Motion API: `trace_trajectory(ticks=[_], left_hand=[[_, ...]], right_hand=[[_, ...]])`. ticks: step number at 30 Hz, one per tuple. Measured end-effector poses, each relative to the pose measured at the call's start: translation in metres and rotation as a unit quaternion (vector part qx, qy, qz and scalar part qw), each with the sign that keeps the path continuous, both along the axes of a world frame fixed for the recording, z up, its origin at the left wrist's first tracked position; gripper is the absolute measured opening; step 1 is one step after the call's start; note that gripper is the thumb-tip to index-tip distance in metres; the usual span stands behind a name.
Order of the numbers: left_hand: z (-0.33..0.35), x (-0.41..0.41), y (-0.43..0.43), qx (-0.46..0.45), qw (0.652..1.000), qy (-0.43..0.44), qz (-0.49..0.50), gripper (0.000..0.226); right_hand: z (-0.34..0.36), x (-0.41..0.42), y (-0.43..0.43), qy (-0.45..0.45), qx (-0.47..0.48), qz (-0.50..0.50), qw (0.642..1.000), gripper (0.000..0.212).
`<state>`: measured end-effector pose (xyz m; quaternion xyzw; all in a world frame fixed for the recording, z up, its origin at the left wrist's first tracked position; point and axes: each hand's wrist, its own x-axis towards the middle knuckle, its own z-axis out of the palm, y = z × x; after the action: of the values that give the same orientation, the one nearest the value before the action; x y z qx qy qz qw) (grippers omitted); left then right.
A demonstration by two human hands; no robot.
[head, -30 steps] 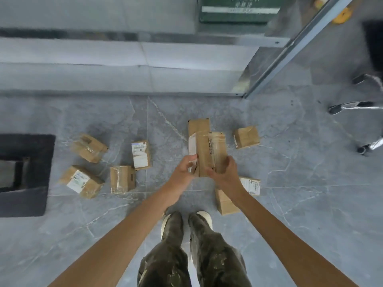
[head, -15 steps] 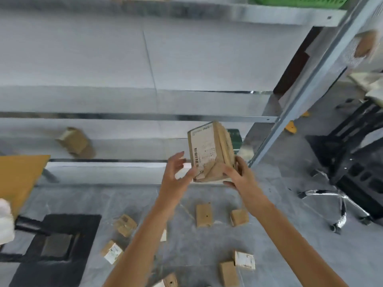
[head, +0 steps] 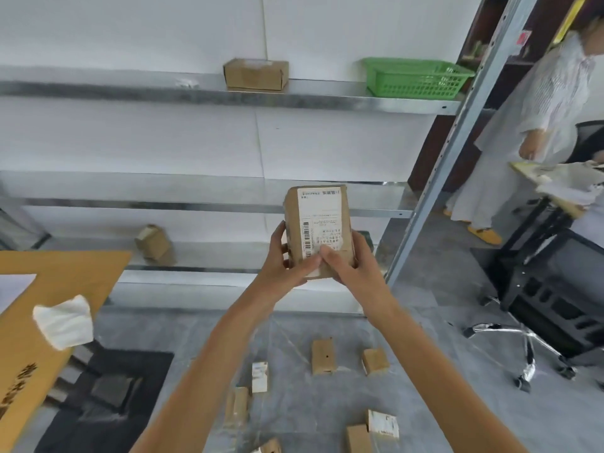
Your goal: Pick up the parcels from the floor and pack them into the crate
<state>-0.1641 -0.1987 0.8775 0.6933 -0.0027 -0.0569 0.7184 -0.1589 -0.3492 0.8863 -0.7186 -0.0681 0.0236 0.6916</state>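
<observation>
Against far wall, metal shelving (head: 196,204) standing, green basket (head: 415,78) sitting on top shelf, far right. Near floor (head: 425,387) carrying loose parcels (head: 323,356), lying scattered. Centre, held parcel (head: 318,223) hanging upright in air, label (head: 322,210) facing camera. Left hand (head: 287,266) and right hand (head: 349,266) gripping its lower end, thumbs pressing on front.

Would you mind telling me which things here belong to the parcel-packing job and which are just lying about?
Job in hand:
held parcel, gripped by left hand and right hand
floor parcels
green basket, probably the crate

Lying about:
shelf box
white cloth on wooden table
office chair
black mat
</observation>
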Motion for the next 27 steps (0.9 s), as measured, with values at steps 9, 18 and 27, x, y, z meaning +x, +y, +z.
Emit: trace_trajectory(ticks=[9, 18, 27], left_hand=[[0.0, -0.088, 0.019, -0.006, 0.999, 0.03, 0.01, 0.075], [0.003, -0.17, 0.082, -0.012, 1.0, 0.016, -0.014, 0.063], [0.018, -0.278, 0.223, 0.036, 0.999, -0.015, -0.026, 0.052]], right_hand=[[-0.007, -0.081, -0.02, 0.054, -0.001, 0.12, 0.991, 0.051], [0.005, -0.166, 0.03, -0.016, -0.044, 0.094, 0.994, 0.06], [0.009, -0.245, 0.161, 0.012, -0.076, 0.191, 0.979, 0.13]])
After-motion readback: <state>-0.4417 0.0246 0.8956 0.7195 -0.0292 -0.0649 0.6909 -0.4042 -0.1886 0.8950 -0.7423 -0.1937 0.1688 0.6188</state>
